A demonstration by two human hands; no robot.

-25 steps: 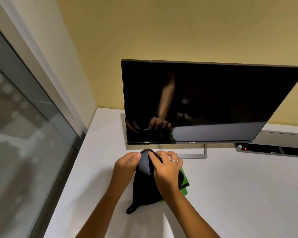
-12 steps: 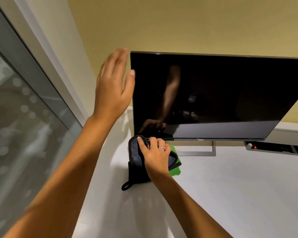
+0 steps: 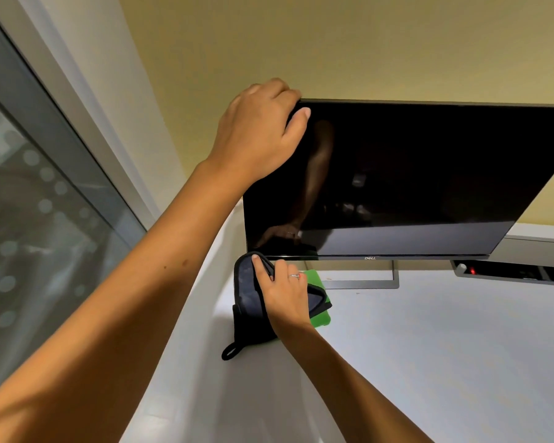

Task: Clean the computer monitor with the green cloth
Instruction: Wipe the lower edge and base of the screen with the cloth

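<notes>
A black computer monitor (image 3: 413, 187) stands switched off on a white desk (image 3: 429, 362), on a thin grey stand (image 3: 365, 284). My left hand (image 3: 259, 132) grips its top left corner, thumb on the screen and fingers curled behind the edge. Below the screen my right hand (image 3: 285, 294) holds a dark grey and black cloth (image 3: 248, 302) bunched on the desk. The green cloth (image 3: 317, 311) peeks out from under that dark cloth and my right hand, mostly hidden.
A large window with a pale frame (image 3: 45, 187) runs along the left. A yellow wall (image 3: 333, 43) rises behind the monitor. A flat grey device with a red light (image 3: 509, 270) sits on the desk at the right.
My left hand left the dark cloth, rose beside the monitor and now grips its top left corner. My right hand stayed on the dark cloth. The view moved closer.
</notes>
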